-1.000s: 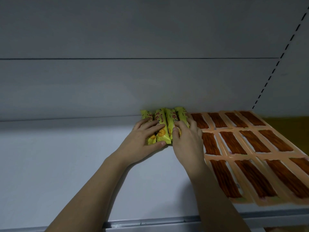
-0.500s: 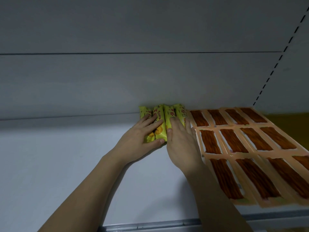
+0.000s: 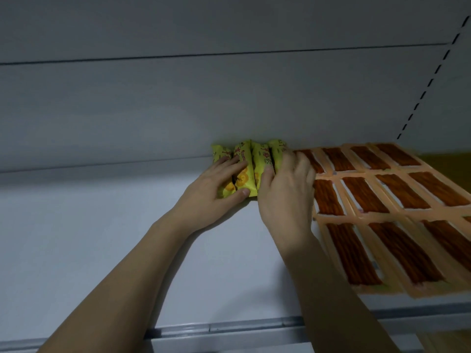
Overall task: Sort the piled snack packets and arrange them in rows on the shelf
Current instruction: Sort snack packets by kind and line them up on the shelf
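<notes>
Yellow packets [image 3: 248,165]: four narrow ones, side by side on edge, far ends at the back wall; centre of frame, a little above the middle.
Left hand [image 3: 216,192]: lies over the two left packets, fingers laid along their tops, thumb hooked at the near ends; appears to be gripping them lightly.
Right hand [image 3: 285,194]: covers the two right packets, thumb pressed between the middle pair, fingers curled over the outer side; holding the group in from the right.
Hands together: close, squeezing the four into one tight block.
Brown strip packets [image 3: 382,197]: laid flat in neat rows, right half of frame, the nearest column just beside the right hand's fingers.
Step in hand: likely squaring up the yellow row against the wall.
Risk: packets standing on edge look likely to tip or fan out once released; slick wrappers may slide.
Risk: right hand's knuckles sit at the brown rows; a sideways nudge could skew them.
Shelf [image 3: 102,238]: pale, smooth, bare across left of frame; metal rail along the lower edge.
Room: dim; grey panelled back wall, slotted upright at upper right.
</notes>
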{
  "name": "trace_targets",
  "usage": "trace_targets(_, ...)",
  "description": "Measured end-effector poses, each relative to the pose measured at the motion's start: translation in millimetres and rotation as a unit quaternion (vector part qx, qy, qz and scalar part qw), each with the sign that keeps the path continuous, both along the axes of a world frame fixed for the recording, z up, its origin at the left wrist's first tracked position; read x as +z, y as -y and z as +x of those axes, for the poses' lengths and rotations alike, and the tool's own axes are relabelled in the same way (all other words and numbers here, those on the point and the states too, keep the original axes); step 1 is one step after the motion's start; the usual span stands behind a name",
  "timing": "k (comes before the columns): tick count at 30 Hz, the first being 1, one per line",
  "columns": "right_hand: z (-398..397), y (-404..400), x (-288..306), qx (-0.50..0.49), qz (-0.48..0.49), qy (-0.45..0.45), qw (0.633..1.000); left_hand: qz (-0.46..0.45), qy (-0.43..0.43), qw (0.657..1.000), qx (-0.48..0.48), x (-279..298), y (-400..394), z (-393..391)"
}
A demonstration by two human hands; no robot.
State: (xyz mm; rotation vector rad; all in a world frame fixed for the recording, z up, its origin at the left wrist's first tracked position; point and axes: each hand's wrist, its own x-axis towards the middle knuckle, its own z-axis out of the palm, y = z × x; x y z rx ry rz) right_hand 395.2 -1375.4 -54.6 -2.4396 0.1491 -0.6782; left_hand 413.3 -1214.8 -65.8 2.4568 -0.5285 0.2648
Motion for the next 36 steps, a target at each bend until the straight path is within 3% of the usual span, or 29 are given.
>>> trace_targets(4, -1, 8, -2, -0.003, 0.02, -0.074, 0.997, -0.014, 0.034, 0.999, -0.011, -4, 1, -4)
trace_targets(13, -1, 17, 6, -0.017, 0.043, -0.01, 0.999, 0.034, 0.061, 0.997, -0.017, 0, 3, -10)
trace_targets(28, 4, 13, 2, -0.006, 0.012, -0.048, 0.999, 0.048, 0.061, 0.997, -0.007, -2, 4, -4)
trace_targets(36, 0, 7, 6, 0.033, 0.015, 0.065, 0.997, 0.02, 0.104, 0.993, 0.047, -2, 5, -10)
